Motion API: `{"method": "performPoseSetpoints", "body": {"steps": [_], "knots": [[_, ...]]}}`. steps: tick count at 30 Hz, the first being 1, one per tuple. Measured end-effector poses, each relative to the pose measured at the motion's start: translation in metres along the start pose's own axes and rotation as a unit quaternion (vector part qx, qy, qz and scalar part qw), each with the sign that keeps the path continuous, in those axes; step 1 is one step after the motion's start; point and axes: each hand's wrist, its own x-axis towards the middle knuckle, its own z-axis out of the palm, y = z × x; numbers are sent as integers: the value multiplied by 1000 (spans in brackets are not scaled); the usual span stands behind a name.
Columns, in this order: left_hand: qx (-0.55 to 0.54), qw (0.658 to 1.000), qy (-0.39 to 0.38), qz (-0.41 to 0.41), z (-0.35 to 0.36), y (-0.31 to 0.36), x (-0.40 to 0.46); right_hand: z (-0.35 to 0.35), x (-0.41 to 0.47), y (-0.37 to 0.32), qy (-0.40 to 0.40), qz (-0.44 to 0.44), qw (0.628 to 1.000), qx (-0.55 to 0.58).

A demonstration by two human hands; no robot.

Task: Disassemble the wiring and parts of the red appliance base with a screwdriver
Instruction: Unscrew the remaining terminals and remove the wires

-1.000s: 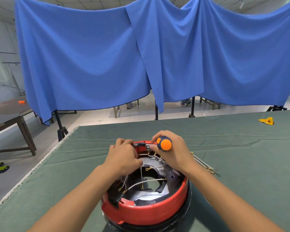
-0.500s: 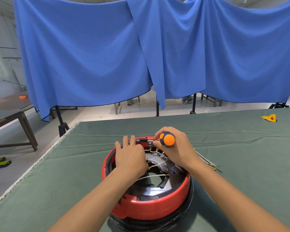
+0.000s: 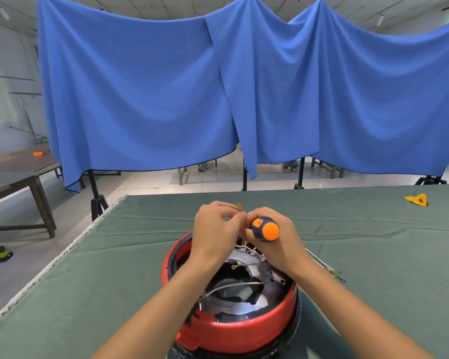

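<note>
Left hand (image 3: 213, 229) fingers curled, pinching something small, unclear. Right hand (image 3: 278, 239) grips screwdriver (image 3: 265, 229) over red appliance base (image 3: 233, 330), mid-bench (image 3: 88, 281). Risk: tip slipping onto loose wires (image 3: 231, 287).

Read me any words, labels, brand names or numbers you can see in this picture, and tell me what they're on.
None can be read.
Screwdriver: orange and blue handle, no lettering shows.
Red appliance base: no label shows.
Yellow object on the green table cover: too small to tell.
</note>
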Motion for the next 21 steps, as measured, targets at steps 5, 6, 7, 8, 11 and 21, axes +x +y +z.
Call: {"method": "performPoseSetpoints", "body": {"steps": [5, 6, 7, 8, 11, 21], "knots": [[-76, 997, 1, -5, 4, 4, -1, -3, 0, 2, 50, 28, 997, 41], [-85, 996, -14, -10, 5, 5, -1, -6, 1, 2, 56, 22, 998, 34], [-89, 995, -29, -18, 6, 5, -2, -9, 2, 2, 67, 16, 997, 22], [-90, 995, -42, -25, 8, 3, -3, -13, 4, 2, 85, 12, 996, 9], [9, 997, -79, -16, 14, -6, -5, -30, 12, 4, 134, 17, 991, -14], [366, 889, -266, 75, 23, -35, -2, -78, 0, 39, -82, 148, 907, -387]]}}
